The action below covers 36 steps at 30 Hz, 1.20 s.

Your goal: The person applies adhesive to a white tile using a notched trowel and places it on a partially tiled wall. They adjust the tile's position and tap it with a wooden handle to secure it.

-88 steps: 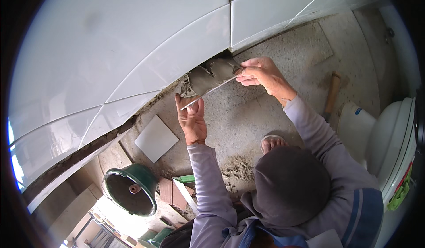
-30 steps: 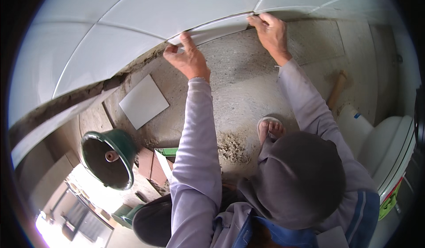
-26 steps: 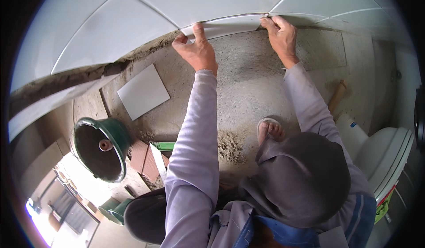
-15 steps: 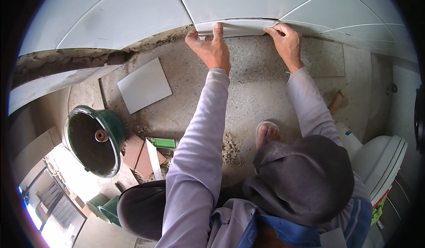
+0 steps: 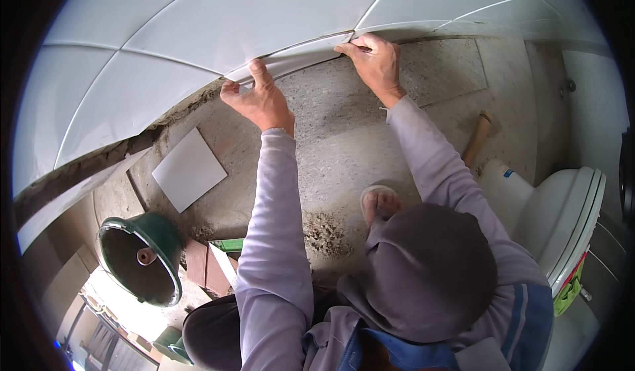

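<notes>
A narrow white tile strip (image 5: 301,59) lies along the foot of the white tiled wall (image 5: 264,13), beneath the large tiles. My left hand (image 5: 263,103) grips the strip's left end, with the thumb raised against the tile face and the fingers curled at the end. At the other end, my right hand (image 5: 378,66) has its thumb and forefinger pinched together at the strip's corner, close to the joint between two wall tiles. Its fingertips partly hide that corner, and a small thin piece may be there. Bare rough mortar shows under the wall tiles to the left.
A loose square white tile (image 5: 190,170) lies on the dusty floor at left. Near it are a green bucket (image 5: 162,238), reddish tile pieces (image 5: 210,270) and a green-and-white object (image 5: 228,244). A wooden handle (image 5: 477,137) and a white toilet (image 5: 562,229) are at right.
The view has turned, so wall, floor and hands appear shifted leftward. Both hands stay at the ends of the tile strip, with their grips much the same.
</notes>
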### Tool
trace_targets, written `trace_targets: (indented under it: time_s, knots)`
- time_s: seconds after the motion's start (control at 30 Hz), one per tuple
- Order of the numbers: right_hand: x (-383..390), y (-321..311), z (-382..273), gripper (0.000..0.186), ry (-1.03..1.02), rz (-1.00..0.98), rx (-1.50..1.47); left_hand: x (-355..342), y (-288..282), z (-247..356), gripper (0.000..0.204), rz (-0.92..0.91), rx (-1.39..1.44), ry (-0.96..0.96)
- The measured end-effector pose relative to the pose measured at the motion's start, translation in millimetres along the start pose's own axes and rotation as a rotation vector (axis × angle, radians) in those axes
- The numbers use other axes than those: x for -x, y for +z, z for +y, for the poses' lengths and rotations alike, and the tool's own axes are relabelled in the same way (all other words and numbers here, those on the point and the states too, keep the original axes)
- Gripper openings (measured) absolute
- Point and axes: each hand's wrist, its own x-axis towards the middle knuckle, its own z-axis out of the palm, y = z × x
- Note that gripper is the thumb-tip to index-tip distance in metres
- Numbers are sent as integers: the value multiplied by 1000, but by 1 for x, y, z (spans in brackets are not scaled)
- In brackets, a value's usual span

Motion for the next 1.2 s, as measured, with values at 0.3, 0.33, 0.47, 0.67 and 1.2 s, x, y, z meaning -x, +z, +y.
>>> trace_targets:
  time_s: [0.3,0.33,0.47,0.67,1.2]
  knots:
    - [0,1,3,29,50,-26,50,3,5,6,83,-1,-78,-97]
    - [-1,-3,3,29,61,-89,68,10,6,6,83,-25,-29,-52]
    - [6,-47,11,46,-38,-252,62,23,9,20,96,-136,-3,-24]
    - [181,-207,58,70,616,-102,791,18,1,26,99,-190,286,-232]
    - [198,-193,84,82,304,-27,804,79,-68,-31,129,-590,-1321,561]
